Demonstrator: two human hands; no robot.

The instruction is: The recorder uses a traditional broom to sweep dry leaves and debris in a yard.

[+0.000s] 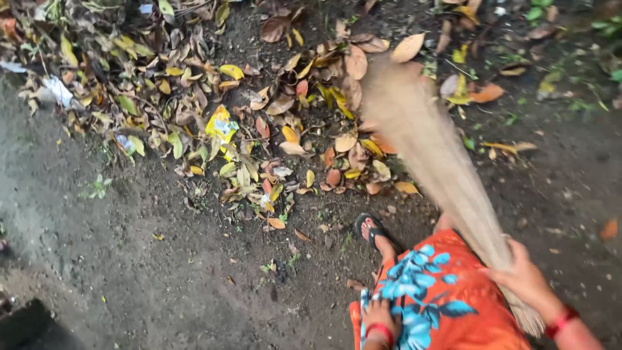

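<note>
A: What does the right hand (526,280) hold?

B: A broom (435,162). The fingers are wrapped tight round the bound end of it, and a short stub of that end sticks out below and behind the hand, toward the wrist with its red bangle (560,321).

A: How does the broom look?

B: A long bundle of thin, pale straw-coloured sticks with no separate handle. It is narrow at the fingers and fans out wider the farther it runs from them. The far half is blurred, so single sticks cannot be told apart there.

A: Where does it reach?

B: It slants up and away from the fingers, and its spread tip lies over the leaves (311,123), well beyond the hand.

A: And those leaves?

B: Dry ones, brown, yellow and some orange, heaped in a band on dark, damp ground (129,272). A yellow wrapper (221,124) lies among them, farther from the fingers than the broom tip and off to the left.

A: The left hand?

B: The left hand (378,315) is low at the edge of view, with a red bangle at its wrist. Its fingers press against the orange cloth (447,295) with blue flowers, and seem to gather a fold of it, though I cannot tell how tightly.

A: Anything between the two hands?

B: That cloth fills the gap. Just above the left fingers a foot in a dark sandal (371,231) stands on the ground, near the edge of the leaves.
</note>
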